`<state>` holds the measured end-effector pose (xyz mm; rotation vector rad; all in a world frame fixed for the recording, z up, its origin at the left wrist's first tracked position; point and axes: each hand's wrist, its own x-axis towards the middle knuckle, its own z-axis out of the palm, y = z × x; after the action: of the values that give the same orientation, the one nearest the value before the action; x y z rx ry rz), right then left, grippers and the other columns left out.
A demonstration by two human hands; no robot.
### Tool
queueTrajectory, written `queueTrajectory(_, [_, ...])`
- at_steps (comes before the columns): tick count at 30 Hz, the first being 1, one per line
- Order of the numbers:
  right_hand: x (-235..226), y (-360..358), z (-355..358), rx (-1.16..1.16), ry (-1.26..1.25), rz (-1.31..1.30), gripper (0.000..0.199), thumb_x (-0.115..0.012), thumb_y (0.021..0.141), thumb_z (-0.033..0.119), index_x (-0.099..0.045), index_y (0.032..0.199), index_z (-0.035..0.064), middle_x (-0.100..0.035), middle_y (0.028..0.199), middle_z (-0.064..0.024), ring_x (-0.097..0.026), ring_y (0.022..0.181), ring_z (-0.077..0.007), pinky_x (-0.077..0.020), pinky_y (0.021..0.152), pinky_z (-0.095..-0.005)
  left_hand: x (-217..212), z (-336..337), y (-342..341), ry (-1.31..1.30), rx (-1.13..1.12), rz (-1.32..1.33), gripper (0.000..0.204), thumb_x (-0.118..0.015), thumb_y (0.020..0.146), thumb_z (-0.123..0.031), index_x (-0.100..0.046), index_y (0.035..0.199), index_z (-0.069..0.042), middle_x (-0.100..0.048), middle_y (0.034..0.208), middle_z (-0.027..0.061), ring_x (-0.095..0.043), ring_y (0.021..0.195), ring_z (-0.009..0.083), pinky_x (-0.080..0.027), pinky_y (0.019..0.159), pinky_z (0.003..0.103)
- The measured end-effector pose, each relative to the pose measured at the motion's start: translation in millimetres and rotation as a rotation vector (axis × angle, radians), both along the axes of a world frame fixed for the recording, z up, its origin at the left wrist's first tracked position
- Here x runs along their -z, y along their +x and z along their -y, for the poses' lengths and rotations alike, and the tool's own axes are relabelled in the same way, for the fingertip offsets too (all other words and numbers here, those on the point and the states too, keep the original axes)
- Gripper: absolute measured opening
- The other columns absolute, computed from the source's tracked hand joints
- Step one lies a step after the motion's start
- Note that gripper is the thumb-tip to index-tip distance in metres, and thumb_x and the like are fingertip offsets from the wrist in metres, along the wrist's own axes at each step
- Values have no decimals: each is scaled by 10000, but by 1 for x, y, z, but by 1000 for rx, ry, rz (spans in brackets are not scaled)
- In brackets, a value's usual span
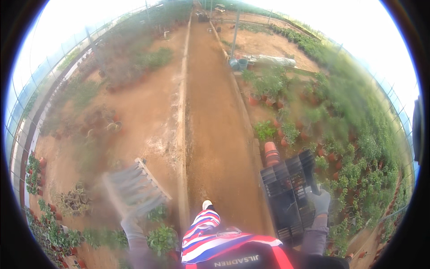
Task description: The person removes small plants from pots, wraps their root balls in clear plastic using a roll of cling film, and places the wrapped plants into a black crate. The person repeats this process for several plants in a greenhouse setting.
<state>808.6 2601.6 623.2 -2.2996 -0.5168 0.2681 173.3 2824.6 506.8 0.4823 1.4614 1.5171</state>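
My left hand, in a pale glove, is at the lower left. It is closed on the near edge of a grey slatted tray, which is tilted and smeared by motion. My right hand, also gloved, grips the dark handle-like edge of a black plastic crate with a gridded wall, held at my right side. A stack of nested terracotta-coloured pots shows just beyond the crate's far edge; whether it touches the crate I cannot tell.
A brown dirt path runs ahead between two low curbs, the left curb pale. Many potted plants crowd the right side. Blue buckets and a wrapped roll lie farther right. More pots stand at left.
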Motion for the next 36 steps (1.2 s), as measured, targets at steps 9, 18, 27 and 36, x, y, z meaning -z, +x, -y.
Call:
queueTrajectory(9, [-58,116,-404,-219,-48,201,446,-844,700,397,-757,884,1,-732,779,-139,-709,711,-219,-523,682,-362,-13,-411,191,-48,215,187,340,-688,863,-57,-514,1146,-131,-489,1011,27,-520,848,195,-466,672,371])
queueTrajectory(18, [-24,239,-831,-679,-240,219,692,-777,643,693,-731,988,94,-733,900,-169,-709,863,-327,-529,784,-405,-4,-671,314,-94,42,144,557,-688,879,-51,-367,1320,-164,-371,1255,50,-459,1050,251,-445,793,484])
queueTrajectory(27, [-36,333,-1223,-802,-160,226,522,-698,751,598,-671,936,111,-715,883,-199,-691,881,-391,-530,773,-464,25,-938,380,-157,-169,108,775,-687,895,-46,-220,1495,-196,-253,1500,73,-399,1252,307,-425,914,597])
queueTrajectory(36, [-100,439,-1549,-650,100,170,446,-735,786,501,-685,924,80,-704,807,-158,-668,781,-377,-526,725,-405,-1,-1379,540,-123,-39,234,591,-697,876,-49,-355,1342,-174,-360,1277,50,-453,1059,256,-444,801,499])
